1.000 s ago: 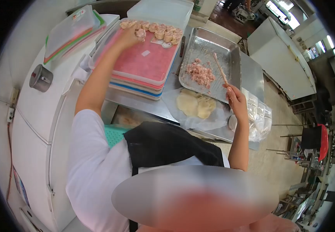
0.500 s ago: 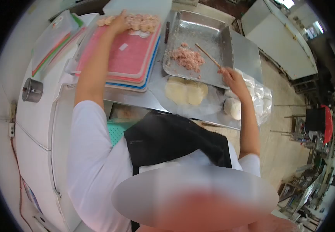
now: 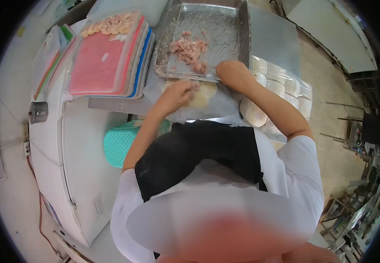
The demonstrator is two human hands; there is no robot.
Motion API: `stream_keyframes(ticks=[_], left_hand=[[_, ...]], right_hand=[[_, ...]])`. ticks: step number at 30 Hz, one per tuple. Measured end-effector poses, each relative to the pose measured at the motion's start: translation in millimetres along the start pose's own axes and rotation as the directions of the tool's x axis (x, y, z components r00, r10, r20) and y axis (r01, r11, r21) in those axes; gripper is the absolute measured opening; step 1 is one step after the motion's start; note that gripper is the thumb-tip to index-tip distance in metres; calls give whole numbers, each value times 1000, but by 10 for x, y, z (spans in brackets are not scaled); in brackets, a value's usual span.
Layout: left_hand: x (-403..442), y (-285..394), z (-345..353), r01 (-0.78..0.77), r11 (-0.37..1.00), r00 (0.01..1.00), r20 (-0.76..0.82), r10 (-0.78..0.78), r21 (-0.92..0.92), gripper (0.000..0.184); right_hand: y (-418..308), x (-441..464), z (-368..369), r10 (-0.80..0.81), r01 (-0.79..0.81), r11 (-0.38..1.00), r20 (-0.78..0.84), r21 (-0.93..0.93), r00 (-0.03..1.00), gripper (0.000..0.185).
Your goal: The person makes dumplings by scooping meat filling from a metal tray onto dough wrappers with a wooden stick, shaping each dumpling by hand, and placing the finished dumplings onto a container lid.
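Note:
My left hand [image 3: 177, 96] is over the left part of the round dough wrappers [image 3: 204, 94], its fingers blurred by motion. At the near edge of the metal tray [image 3: 247, 39], my right hand [image 3: 233, 73] is closed around the stick, which is mostly hidden now. A clump of minced meat [image 3: 198, 67] is just left of my right hand, near the stick's end. The larger pile of minced meat [image 3: 187, 47] lies in the tray. Filled dumplings [image 3: 111, 24] sit in rows at the far end of the pink-lined container [image 3: 94, 65].
Wrapped white dough rounds [image 3: 282, 83] lie to the right of the tray. Stacked lidded containers stand at the left. A metal cup [image 3: 38, 112] is on the white freezer top, and a green perforated basket [image 3: 119, 147] is below the table edge.
My left hand has come from the dumplings back to the wrappers. My right hand has moved left to the tray's near edge, with a meat clump beside it. The view has shifted.

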State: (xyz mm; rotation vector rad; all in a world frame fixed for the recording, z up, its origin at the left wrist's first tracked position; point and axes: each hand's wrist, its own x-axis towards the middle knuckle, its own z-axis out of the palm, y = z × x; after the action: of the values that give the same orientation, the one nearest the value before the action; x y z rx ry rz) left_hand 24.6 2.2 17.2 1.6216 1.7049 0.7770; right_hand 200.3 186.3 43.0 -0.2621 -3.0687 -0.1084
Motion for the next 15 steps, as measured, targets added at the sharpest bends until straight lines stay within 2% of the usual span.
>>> stream_keyframes(ticks=[1, 3, 4, 5, 8, 9, 11, 14, 15], left_hand=[[-17, -144, 229, -35, 997, 997, -60, 39, 63, 37], [-73, -295, 576, -88, 976, 977, -172, 123, 197, 38], [-73, -229, 627, -68, 967, 973, -198, 119, 247, 38], [-83, -167, 670, -45, 954, 968, -224, 115, 296, 38], [-95, -103, 707, 1, 927, 956, -273, 109, 374, 33], [-82, -111, 694, 6, 920, 952, -283, 114, 392, 31], [-49, -171, 678, 12, 949, 944, -318, 94, 315, 25], [-115, -254, 630, 65, 990, 915, -403, -10, 125, 19], [-146, -260, 585, 84, 995, 900, -432, -54, 52, 18]], right_hand=[[-1, -45, -90, -60, 57, 997, 54, 47, 997, 13], [164, -35, -210, -30, 26, 998, 68, 61, 997, 15], [261, 3, -294, -15, 10, 998, 74, 67, 997, 16], [389, 100, -419, 19, -29, 998, 161, 63, 987, 17], [575, 271, -131, -1, 1, 1000, 41, -5, 999, 21], [453, 211, -40, -71, 70, 997, 14, 42, 997, 21], [157, 76, 90, -200, 205, 972, -50, 118, 978, 22], [383, 236, -311, -33, 22, 998, 175, 63, 984, 19], [470, 318, -405, -25, 19, 999, 197, 34, 980, 19]])
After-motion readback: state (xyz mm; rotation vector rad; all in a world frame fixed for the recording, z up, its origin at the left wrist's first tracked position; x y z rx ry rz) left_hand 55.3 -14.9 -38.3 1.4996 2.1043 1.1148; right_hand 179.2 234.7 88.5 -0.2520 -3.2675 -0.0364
